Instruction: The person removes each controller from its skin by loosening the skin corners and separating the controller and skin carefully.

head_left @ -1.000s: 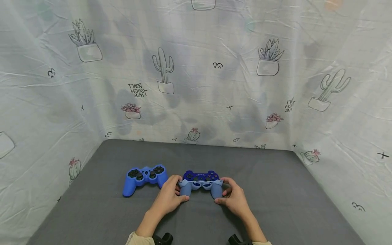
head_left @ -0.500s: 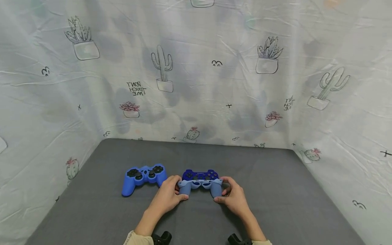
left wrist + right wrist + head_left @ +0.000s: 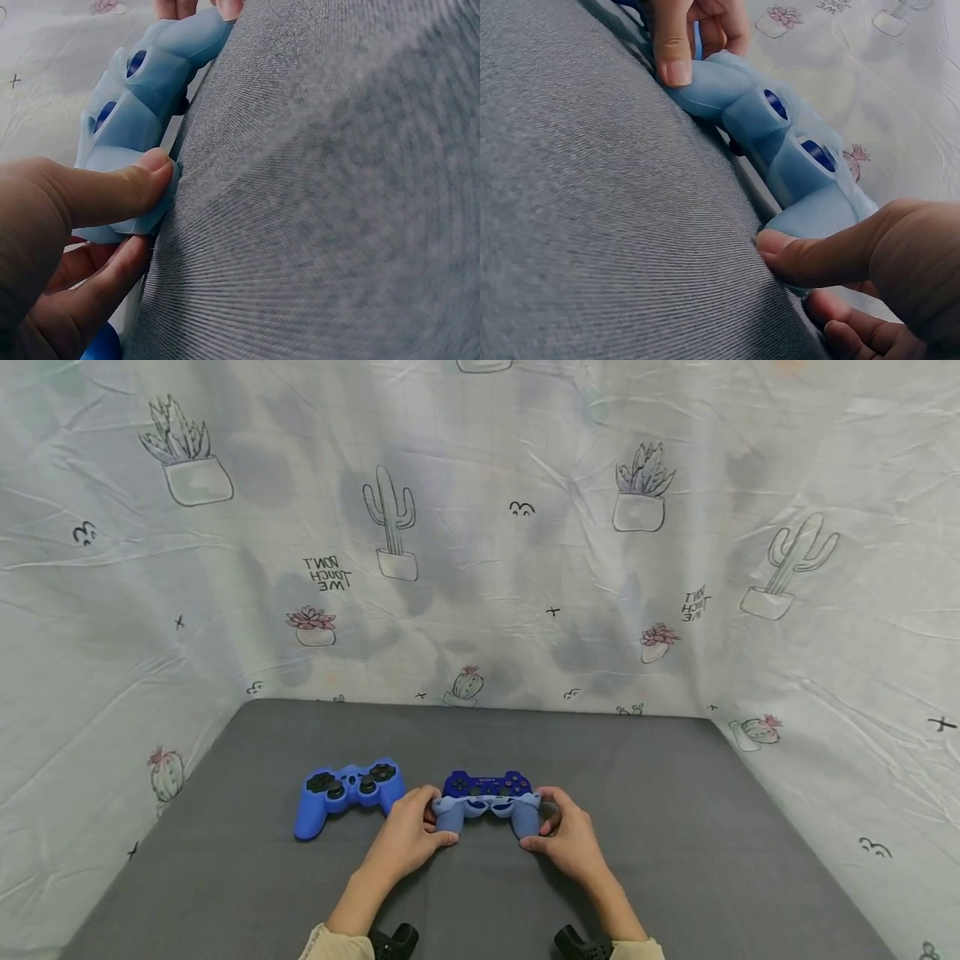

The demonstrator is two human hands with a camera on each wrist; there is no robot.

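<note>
A dark blue game controller lies on the grey cloth surface, its near half in a pale blue silicone cover. My left hand grips the cover's left handle, thumb on the near side. My right hand grips the right handle, thumb pressed against the cover. The pale cover shows dark blue through its holes. A second controller in a bright blue cover lies just left of my left hand, untouched.
Printed cactus-pattern sheets wall the surface at the back and both sides. Black wrist-camera mounts show near my sleeves at the bottom edge.
Both hands keep their hold on the cover's handles. The view has shifted slightly, and the controller and hands sit a little further left and up in the frame.
</note>
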